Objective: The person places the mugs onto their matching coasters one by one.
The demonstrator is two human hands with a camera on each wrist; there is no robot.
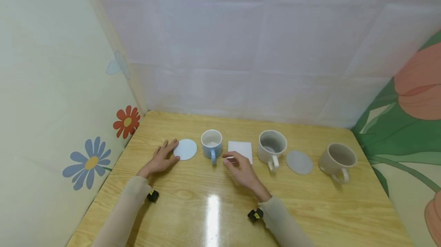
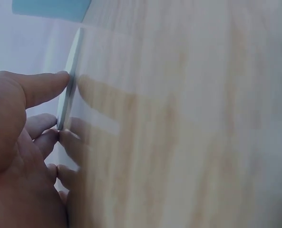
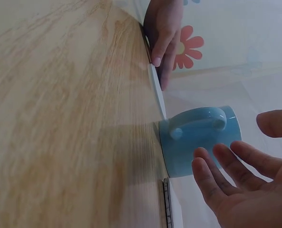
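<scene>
Left grip (image 1: 161,160), loosely spread, is touching the pale round coaster (image 1: 186,149) lying toward the table's (image 1: 182,216) far left corner, while right grip (image 1: 243,171), relaxed and unclosed, is hovering beside the blue mug (image 1: 208,151) near the far edge.

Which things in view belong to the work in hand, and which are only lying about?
Likely part of the work:
blue disc, touched by the left hand
blue mug, near the right hand

Apparently idle now:
white square
white mug
grey disc
beige mug
</scene>
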